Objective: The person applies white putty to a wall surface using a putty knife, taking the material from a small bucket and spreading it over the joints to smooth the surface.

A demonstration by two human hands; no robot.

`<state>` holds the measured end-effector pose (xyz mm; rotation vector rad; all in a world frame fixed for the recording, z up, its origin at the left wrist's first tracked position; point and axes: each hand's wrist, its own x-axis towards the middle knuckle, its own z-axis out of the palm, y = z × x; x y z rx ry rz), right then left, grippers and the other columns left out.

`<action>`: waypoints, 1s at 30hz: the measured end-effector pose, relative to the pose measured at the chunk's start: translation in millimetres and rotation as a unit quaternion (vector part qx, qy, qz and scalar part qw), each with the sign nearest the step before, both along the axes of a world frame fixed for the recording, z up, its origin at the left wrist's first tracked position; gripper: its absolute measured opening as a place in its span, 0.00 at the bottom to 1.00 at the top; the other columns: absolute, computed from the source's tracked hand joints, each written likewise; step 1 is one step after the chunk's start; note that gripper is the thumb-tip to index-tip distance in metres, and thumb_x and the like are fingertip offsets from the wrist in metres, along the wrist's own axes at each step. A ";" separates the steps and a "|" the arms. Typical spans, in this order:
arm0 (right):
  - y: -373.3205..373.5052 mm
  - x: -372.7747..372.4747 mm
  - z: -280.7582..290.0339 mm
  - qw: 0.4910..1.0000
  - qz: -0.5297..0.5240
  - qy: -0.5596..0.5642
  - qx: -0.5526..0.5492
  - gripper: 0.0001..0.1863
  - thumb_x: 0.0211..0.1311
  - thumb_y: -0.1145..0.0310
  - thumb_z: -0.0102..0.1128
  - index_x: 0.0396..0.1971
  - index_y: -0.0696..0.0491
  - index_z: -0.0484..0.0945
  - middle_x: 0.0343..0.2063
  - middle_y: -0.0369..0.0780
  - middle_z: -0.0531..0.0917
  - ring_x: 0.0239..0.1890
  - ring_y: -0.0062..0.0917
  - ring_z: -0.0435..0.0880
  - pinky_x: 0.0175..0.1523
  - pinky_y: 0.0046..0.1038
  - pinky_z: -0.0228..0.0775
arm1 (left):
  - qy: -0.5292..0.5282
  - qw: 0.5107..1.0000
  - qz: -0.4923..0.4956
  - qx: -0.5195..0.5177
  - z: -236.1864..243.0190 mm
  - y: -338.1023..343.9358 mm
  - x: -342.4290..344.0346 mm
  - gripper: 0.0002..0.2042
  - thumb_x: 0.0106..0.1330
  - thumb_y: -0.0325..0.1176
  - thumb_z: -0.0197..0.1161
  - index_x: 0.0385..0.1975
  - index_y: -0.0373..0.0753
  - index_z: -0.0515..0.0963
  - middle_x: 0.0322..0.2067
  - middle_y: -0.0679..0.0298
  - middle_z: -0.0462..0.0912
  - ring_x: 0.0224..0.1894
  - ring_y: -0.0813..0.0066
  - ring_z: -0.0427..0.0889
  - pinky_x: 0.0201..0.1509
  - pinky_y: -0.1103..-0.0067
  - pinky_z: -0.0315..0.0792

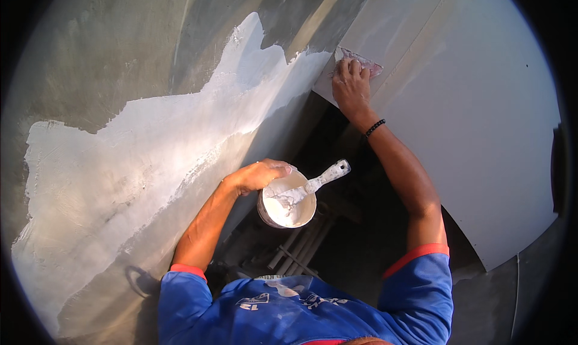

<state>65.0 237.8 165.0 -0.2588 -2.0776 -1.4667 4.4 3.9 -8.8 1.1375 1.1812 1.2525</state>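
My left hand (260, 175) grips the rim of a white bucket (265, 215), thumb over the edge. White paste (283, 211) lies inside it. A paste-smeared putty knife (325, 175) leans in the bucket, its handle sticking out over the right rim. Up at the upper right, my right hand (351, 87) is closed on a flat, reddish, paste-smeared spreader (368, 65). The spreader is pressed against the left edge of a pale board (463, 116), beside the wall. My fingers partly hide the tool.
On the left, a grey wall (120, 50) carries a broad, uneven coat of white plaster (138, 146). Several pipes (301, 249) lie in the dark space below the bucket. A thin cable (516, 297) hangs at the lower right.
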 end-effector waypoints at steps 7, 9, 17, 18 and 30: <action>-7.2 15.1 -66.4 0.996 0.011 -0.075 -0.042 0.15 0.54 0.64 0.55 0.36 0.59 0.82 0.43 0.46 0.75 0.46 0.36 0.71 0.44 0.34 0.62 | -0.015 1.000 -0.007 0.006 0.7 -0.4 0.2 0.22 0.72 0.41 0.47 0.58 0.31 0.70 0.52 0.54 0.77 0.54 0.68 0.75 0.60 0.75 0.67; -11.8 21.3 -76.6 0.992 0.025 -0.108 -0.062 0.16 0.54 0.64 0.56 0.38 0.59 0.81 0.42 0.44 0.76 0.47 0.34 0.71 0.45 0.33 0.62 | -0.017 1.000 -0.006 0.000 1.2 -0.7 0.2 0.21 0.73 0.41 0.47 0.57 0.32 0.71 0.52 0.54 0.77 0.54 0.68 0.75 0.59 0.75 0.67; -22.8 57.3 -11.7 0.816 0.147 -0.140 -0.542 0.11 0.53 0.75 0.54 0.37 0.59 0.79 0.32 0.40 0.80 0.33 0.30 0.78 0.38 0.35 0.69 | 0.019 1.000 0.011 -0.020 14.9 -9.3 3.7 0.22 0.71 0.42 0.48 0.57 0.32 0.71 0.52 0.53 0.77 0.55 0.67 0.75 0.60 0.74 0.66; -13.7 59.7 6.4 0.698 0.152 -0.104 -0.692 0.11 0.53 0.76 0.54 0.37 0.59 0.78 0.31 0.40 0.80 0.30 0.29 0.78 0.36 0.35 0.70 | 0.015 1.000 0.004 -0.016 12.5 -8.1 4.0 0.22 0.71 0.42 0.48 0.57 0.33 0.71 0.52 0.53 0.77 0.55 0.67 0.75 0.59 0.74 0.66; -28.7 57.2 29.1 0.977 0.143 -0.128 -0.092 0.18 0.54 0.69 0.57 0.46 0.56 0.75 0.42 0.40 0.76 0.44 0.28 0.72 0.44 0.32 0.64 | 0.044 0.999 0.012 -0.013 3.4 -4.3 -2.5 0.23 0.70 0.46 0.49 0.57 0.35 0.72 0.54 0.55 0.76 0.56 0.66 0.73 0.60 0.75 0.64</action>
